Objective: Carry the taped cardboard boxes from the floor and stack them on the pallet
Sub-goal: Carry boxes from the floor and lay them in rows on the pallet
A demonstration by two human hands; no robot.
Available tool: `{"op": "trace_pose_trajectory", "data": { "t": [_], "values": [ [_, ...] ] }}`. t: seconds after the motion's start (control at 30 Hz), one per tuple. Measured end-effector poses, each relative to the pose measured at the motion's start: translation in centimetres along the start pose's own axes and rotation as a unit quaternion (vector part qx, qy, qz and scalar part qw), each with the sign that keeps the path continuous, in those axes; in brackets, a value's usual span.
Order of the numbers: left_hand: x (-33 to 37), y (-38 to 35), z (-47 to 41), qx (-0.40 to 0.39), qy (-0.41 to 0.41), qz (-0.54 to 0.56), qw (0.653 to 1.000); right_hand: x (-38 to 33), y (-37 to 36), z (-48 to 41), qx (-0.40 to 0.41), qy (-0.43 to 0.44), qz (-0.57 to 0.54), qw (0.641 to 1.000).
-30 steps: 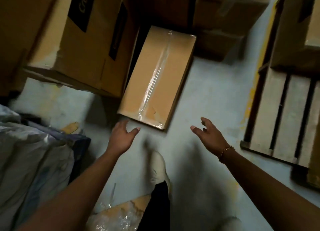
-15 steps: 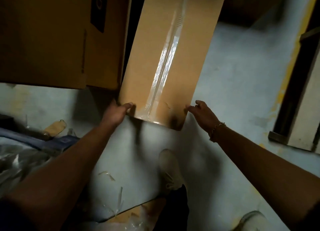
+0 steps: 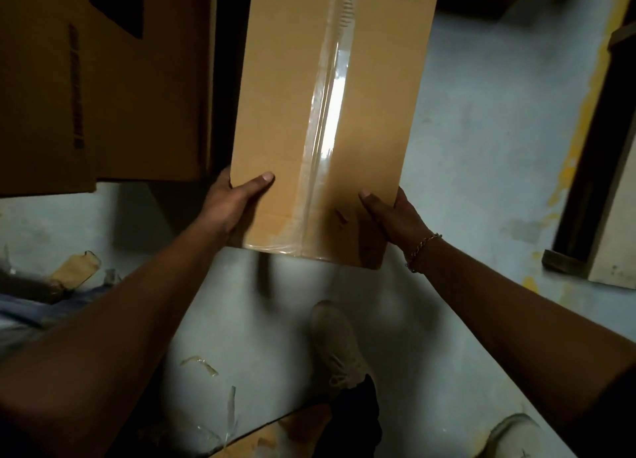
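A long brown cardboard box [image 3: 292, 96] with a shiny strip of clear tape down its top fills the middle of the view, its near end raised off the grey floor. My left hand [image 3: 234, 203] grips the near left corner, thumb on top. My right hand [image 3: 389, 216] grips the near right corner, thumb on top, a chain bracelet at the wrist. The wooden pallet [image 3: 599, 189] shows at the right edge, only its near corner in view.
A large brown carton [image 3: 103, 89] with dark print stands close on the left. Tape scraps [image 3: 199, 361] and flat cardboard [image 3: 296, 433] lie on the floor near my two pale shoes [image 3: 340, 347]. Crumpled plastic sheeting [image 3: 20, 306] sits at the far left.
Both hands reached out empty, touched the box's near corners, and now grip them with thumbs on top. The box's near end has come up toward me.
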State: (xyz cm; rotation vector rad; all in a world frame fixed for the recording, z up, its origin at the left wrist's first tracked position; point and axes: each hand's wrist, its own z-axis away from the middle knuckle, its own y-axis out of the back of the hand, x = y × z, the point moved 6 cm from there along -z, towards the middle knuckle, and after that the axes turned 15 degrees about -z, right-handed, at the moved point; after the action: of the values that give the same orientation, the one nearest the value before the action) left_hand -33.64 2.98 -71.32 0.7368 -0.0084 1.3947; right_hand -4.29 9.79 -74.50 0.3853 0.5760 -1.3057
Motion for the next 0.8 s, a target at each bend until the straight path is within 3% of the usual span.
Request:
{"op": "trace_pose_trajectory", "data": {
  "t": [0.33, 0.8],
  "values": [
    [-0.6, -5.2, 9.7, 0.041, -0.027, 0.038, 0.998, -0.4, 6.4, 9.0, 0.061, 0.048, -0.058, 0.995],
    [8.6, -20.8, 33.3, 0.053, -0.042, 0.046, 0.997, -2.3, 28.9, 26.5, 0.069, 0.083, -0.086, 0.99]
  ]
}}
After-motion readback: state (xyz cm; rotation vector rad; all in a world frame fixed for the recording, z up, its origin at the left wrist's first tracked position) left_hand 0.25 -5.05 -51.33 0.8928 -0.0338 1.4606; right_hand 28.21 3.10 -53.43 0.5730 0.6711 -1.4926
